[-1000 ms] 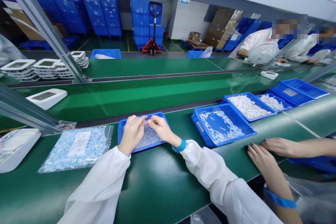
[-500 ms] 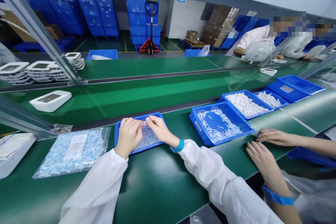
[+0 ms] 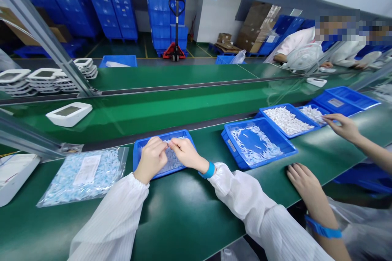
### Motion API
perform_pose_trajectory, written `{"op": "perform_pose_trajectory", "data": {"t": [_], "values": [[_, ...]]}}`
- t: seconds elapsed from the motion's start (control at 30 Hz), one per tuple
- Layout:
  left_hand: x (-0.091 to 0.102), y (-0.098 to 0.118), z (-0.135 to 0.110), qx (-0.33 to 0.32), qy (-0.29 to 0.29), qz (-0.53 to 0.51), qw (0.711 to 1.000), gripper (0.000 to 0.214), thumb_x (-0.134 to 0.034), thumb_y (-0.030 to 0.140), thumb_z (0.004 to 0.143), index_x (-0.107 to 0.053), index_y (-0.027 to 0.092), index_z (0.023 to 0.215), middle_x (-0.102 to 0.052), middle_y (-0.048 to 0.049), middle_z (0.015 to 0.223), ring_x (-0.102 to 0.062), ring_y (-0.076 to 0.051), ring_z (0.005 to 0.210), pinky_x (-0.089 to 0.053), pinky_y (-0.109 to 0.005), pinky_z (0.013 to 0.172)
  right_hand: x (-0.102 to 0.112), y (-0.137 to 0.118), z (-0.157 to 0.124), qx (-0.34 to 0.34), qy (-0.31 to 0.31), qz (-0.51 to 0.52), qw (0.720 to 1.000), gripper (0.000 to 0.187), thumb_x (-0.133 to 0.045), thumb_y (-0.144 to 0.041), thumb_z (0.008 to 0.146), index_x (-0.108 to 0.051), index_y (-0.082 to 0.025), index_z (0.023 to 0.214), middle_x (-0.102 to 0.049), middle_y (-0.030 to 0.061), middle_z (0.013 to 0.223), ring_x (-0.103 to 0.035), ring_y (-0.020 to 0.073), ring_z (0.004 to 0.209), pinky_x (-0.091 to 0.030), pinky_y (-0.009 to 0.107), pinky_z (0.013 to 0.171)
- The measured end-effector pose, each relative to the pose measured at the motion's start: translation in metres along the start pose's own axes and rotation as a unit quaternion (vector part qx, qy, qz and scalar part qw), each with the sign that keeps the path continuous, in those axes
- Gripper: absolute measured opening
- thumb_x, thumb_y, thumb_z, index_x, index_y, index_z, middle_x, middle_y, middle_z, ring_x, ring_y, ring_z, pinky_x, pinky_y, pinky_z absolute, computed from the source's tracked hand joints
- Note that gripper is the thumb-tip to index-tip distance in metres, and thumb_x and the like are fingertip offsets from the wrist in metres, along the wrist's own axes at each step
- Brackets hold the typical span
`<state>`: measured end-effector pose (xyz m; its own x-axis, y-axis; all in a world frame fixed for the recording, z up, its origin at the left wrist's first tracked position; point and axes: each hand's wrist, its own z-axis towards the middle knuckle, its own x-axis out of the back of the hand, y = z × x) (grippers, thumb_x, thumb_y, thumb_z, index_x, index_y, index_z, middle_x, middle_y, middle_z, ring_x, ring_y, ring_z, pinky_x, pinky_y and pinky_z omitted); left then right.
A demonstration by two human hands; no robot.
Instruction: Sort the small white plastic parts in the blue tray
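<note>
My left hand (image 3: 152, 157) and my right hand (image 3: 186, 153) meet fingertip to fingertip over a blue tray (image 3: 136, 158) holding small pale pieces (image 3: 172, 160). Both hands are closed in a pinch; whatever sits between the fingers is too small to make out. To the left lies a clear plastic bag (image 3: 105, 173) full of light-blue and white pieces, with a white label (image 3: 87, 170) on it. Right of my hands stands another blue tray (image 3: 228, 140) with slim whitish pieces (image 3: 260, 153) pushed mostly toward its sides.
Farther right are blue trays of white pieces (image 3: 286, 119). A co-worker's hand (image 3: 344, 127) touches one tray; the other hand (image 3: 306, 181) rests on the bench. White devices with screens (image 3: 70, 113) sit on the green belt (image 3: 171, 110). A metal post (image 3: 55, 40) rises at left.
The co-worker's far hand has moved from the bench up to a tray of white pieces. The white device on the belt has shifted right. My hands stay pinched in nearly the same place.
</note>
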<state>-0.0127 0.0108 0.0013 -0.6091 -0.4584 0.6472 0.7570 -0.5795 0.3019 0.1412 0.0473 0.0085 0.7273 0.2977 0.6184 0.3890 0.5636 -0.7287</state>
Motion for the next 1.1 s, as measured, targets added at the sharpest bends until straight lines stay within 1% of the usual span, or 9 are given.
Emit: {"op": "perform_pose_trajectory", "data": {"t": [0.2,0.37,0.47,0.6,0.67,0.8,0.87,0.97,1.1], "values": [[-0.002,0.004,0.001,-0.032,-0.016,0.018,0.999,0.025,-0.04,0.0,0.07,-0.056,0.018,0.061,-0.051,-0.0032,0.059,-0.048,-0.017,0.064,-0.045,-0.031,0.064,-0.001,0.001,0.001,0.003,0.0,0.018,1.0,0.035,-0.036,-0.034,0.095,-0.041,-0.019,0.064,-0.044,-0.0027,0.058,-0.041,0.0105,0.056,-0.027,0.023,0.057],[-0.003,0.006,0.001,0.002,0.036,0.026,0.999,0.021,-0.045,0.004,0.074,-0.059,0.017,0.068,-0.055,-0.0029,0.06,-0.049,-0.017,0.064,-0.044,-0.033,0.066,0.0,0.0,0.002,-0.009,0.014,0.073,0.997,0.037,-0.031,-0.039,0.096,-0.041,-0.019,0.068,-0.046,-0.0024,0.062,-0.045,0.0109,0.059,-0.03,0.023,0.058],[-0.001,0.006,0.001,0.024,0.042,0.035,0.998,0.018,-0.047,0.007,0.079,-0.061,0.017,0.074,-0.06,-0.0035,0.065,-0.051,-0.017,0.066,-0.043,-0.034,0.07,0.002,-0.001,0.002,-0.013,0.016,0.1,0.995,0.038,-0.031,-0.042,0.096,-0.044,-0.018,0.069,-0.045,-0.0029,0.062,-0.044,0.0109,0.059,-0.031,0.023,0.058],[0.003,0.006,0.001,0.047,0.016,0.047,0.998,0.018,-0.045,0.013,0.085,-0.061,0.017,0.076,-0.063,-0.0043,0.069,-0.054,-0.018,0.069,-0.041,-0.035,0.073,0.004,-0.001,0.001,0.002,0.021,0.09,0.996,0.036,-0.031,-0.04,0.097,-0.048,-0.017,0.074,-0.045,-0.0024,0.063,-0.045,0.011,0.06,-0.033,0.023,0.058],[0.004,0.006,0.001,0.064,-0.003,0.064,0.996,0.02,-0.044,0.016,0.087,-0.06,0.017,0.075,-0.062,-0.004,0.069,-0.053,-0.018,0.07,-0.04,-0.035,0.073,0.004,-0.002,0.001,0.018,0.024,0.077,0.997,0.033,-0.032,-0.037,0.097,-0.052,-0.017,0.081,-0.05,-0.0011,0.068,-0.048,0.0116,0.064,-0.036,0.023,0.061],[0.006,0.006,0.003,0.079,-0.06,0.098,0.99,0.023,-0.042,0.018,0.089,-0.058,0.018,0.073,-0.061,-0.0031,0.068,-0.053,-0.019,0.071,-0.036,-0.035,0.072,0.0,0.0,0.001,0.053,0.04,0.053,0.996,0.025,-0.037,-0.031,0.096,-0.054,-0.016,0.107,-0.061,0.0055,0.093,-0.056,0.0149,0.083,-0.042,0.026,0.076],[0.007,0.006,0.003,0.082,-0.076,0.108,0.988,0.023,-0.041,0.017,0.089,-0.057,0.018,0.073,-0.061,-0.003,0.068,-0.053,-0.019,0.071,-0.036,-0.035,0.072,-0.003,0.002,0.001,0.068,0.046,0.025,0.996,0.026,-0.037,-0.028,0.096,-0.054,-0.016,0.112,-0.062,0.0086,0.103,-0.057,0.0169,0.093,-0.042,0.029,0.084],[0.008,0.006,0.003,0.092,-0.068,0.116,0.987,0.023,-0.042,0.017,0.089,-0.057,0.018,0.072,-0.06,-0.003,0.068,-0.053,-0.019,0.071,-0.035,-0.035,0.071,-0.006,0.005,0.002,0.075,0.042,-0.016,0.996,0.025,-0.037,-0.025,0.096,-0.057,-0.017,0.108,-0.063,0.009,0.102,-0.057,0.0186,0.094,-0.041,0.03,0.085],[0.009,0.007,0.003,0.088,-0.058,0.123,0.987,0.022,-0.043,0.017,0.088,-0.058,0.019,0.073,-0.063,-0.0029,0.07,-0.053,-0.019,0.072,-0.034,-0.035,0.071,-0.007,0.007,0.003,0.059,0.042,-0.033,0.997,0.023,-0.038,-0.025,0.096,-0.059,-0.018,0.1,-0.063,0.0063,0.088,-0.056,0.0174,0.082,-0.04,0.028,0.076]]}}
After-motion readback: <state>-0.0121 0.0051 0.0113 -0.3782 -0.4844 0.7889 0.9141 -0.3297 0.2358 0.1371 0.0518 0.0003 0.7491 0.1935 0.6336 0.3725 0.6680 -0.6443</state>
